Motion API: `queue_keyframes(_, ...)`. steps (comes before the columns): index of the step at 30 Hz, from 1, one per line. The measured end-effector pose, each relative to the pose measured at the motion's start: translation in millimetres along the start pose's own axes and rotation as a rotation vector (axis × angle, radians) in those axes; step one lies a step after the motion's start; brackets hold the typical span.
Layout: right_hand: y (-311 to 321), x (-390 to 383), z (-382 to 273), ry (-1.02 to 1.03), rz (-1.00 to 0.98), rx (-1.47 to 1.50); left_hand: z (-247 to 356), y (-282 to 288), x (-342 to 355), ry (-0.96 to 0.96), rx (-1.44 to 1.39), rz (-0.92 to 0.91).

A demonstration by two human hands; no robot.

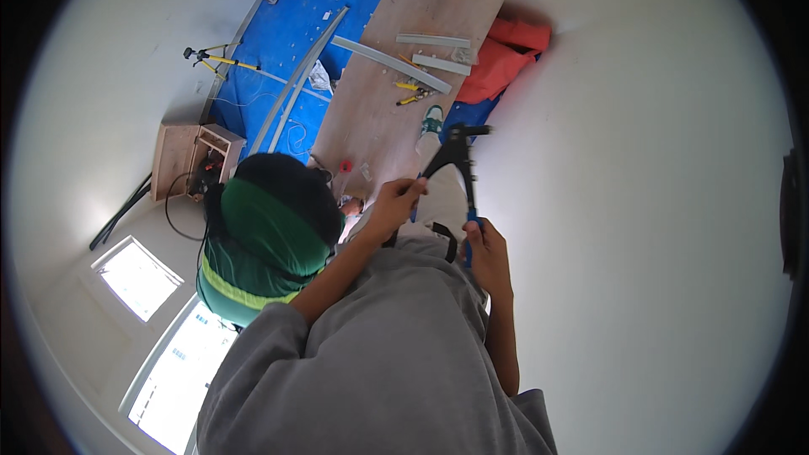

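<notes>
In front of my body I hold a hand riveter [456, 152] with a black head and blue handle grips. Its two handles are spread apart in a V, and the head points away from me. My left hand [396, 205] is closed around the left handle, mostly hiding its grip. The fingers of my right hand [489, 257] wrap the other handle, whose blue grip shows above and below them. Nothing can be made out in the riveter's nose.
A person in green [261, 227] is close on my left. Metal channel strips [392, 63] and yellow-handled snips [413, 97] lie on a wooden board [371, 118]. Beyond are blue floor sheeting [278, 34], a yellow tripod [223, 59], a wooden box [181, 156] and red fabric [497, 63]. A white wall [632, 202] stands right.
</notes>
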State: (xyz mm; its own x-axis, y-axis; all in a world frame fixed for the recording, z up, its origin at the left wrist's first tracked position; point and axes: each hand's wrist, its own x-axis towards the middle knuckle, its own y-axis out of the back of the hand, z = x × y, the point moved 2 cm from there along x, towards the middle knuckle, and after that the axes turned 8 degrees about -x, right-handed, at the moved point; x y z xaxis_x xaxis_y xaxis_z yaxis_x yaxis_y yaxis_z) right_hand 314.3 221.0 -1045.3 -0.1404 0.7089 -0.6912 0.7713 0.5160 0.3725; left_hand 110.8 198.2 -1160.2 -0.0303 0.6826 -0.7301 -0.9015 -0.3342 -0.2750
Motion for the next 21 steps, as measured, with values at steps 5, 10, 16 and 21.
queue_keyframes(5, 21, 170, 3, 0.096, 0.021, -0.283, 19, 44, 87, -0.064, -0.026, 0.457)
queue_keyframes(10, 21, 381, 78, 0.003, -0.096, -0.604, -2, 128, 207, 0.008, -0.073, 0.734)
queue_keyframes(16, -6, 655, 206, 0.003, -0.305, -0.955, -105, 238, 414, 0.069, -0.159, 0.895)
queue_keyframes(21, -89, 903, 225, 0.425, -0.180, -1.107, -218, 299, 561, 0.119, -0.293, 0.984)
